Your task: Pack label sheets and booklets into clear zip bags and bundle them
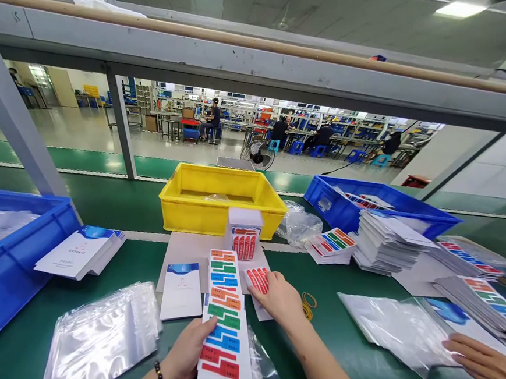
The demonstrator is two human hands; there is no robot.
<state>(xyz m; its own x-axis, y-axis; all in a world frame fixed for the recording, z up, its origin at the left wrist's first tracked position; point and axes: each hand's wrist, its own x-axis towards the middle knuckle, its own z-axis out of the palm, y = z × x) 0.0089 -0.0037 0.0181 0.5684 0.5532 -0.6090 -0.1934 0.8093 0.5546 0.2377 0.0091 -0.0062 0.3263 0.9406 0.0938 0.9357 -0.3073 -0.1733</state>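
My left hand [184, 352], a beaded bracelet at its wrist, is closed on a long white sticker sheet [226, 326] with orange, green, blue and red labels. My right hand [281, 301] pinches a small card of red stickers [257, 279], just right of that sheet. Behind it stands a stack of similar red sticker cards [245, 244]. White booklets [179, 294] with a blue top edge lie left of the long sheet. Under my hands is part of a clear plastic bag [262, 364]. Yellow rubber bands [308, 306] lie beside my right wrist.
Clear bags [102, 335] lie at left, near more booklets [80, 250] and a blue bin [26, 260]. A yellow bin [224, 215] stands behind. Paper stacks [386, 243] and another blue bin [412, 212] are right. Another person's hand [485, 355] touches a plastic bag [399, 330].
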